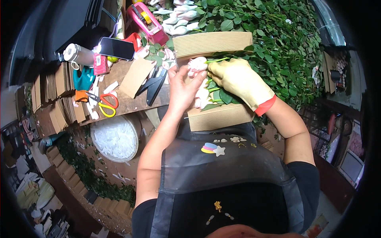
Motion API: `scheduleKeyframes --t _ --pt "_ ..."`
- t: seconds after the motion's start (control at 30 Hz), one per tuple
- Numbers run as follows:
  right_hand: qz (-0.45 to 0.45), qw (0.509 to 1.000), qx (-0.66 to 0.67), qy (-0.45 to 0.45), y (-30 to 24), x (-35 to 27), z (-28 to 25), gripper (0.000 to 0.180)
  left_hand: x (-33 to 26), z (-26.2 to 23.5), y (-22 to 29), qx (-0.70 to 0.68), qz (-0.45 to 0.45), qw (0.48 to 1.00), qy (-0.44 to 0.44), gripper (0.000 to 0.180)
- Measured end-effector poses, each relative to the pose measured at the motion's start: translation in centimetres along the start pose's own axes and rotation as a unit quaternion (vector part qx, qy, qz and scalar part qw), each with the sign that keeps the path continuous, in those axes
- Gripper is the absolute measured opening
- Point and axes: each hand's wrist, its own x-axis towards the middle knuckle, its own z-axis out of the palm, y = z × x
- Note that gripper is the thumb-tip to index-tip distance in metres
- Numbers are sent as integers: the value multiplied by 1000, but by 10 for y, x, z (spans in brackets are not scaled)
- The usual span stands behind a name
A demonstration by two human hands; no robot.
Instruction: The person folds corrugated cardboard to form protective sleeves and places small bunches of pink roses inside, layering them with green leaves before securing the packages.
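Note:
A pale pink rose (197, 66) lies across a strip of corrugated cardboard, its green stem pointing right. My bare left hand (184, 86) closes its thumb and fingers about the bloom. In a cream rubber glove with a red cuff, my right hand (236, 81) pinches the stem just behind the head. More pink roses (203, 97) lie below it in a row, partly hidden by my hands. The corrugated cardboard curves up at its far end (212, 44) and its near end (220, 118), on both sides of the roses.
Leafy stems (278, 55) heap at the right. Wrapped flower heads (182, 18) lie at the back. Leftward sit a pink tape dispenser (147, 23), a phone (117, 48), black scissors (152, 85), orange-and-yellow scissors (105, 104) and a bottle (79, 54). A tub (115, 137) of white pieces stands below.

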Motion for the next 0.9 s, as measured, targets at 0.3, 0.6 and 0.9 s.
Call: scheduleKeyframes --t 0.3,0.6,0.9 --pt "5 995 61 73 -17 -5 -24 32 6 1 -20 -25 89 995 28 32" --pt "-11 991 -115 60 -11 6 11 30 -3 1 -13 27 102 993 50 33" --pt "-62 984 -169 6 -11 25 12 29 3 7 -36 51 129 987 76 41"
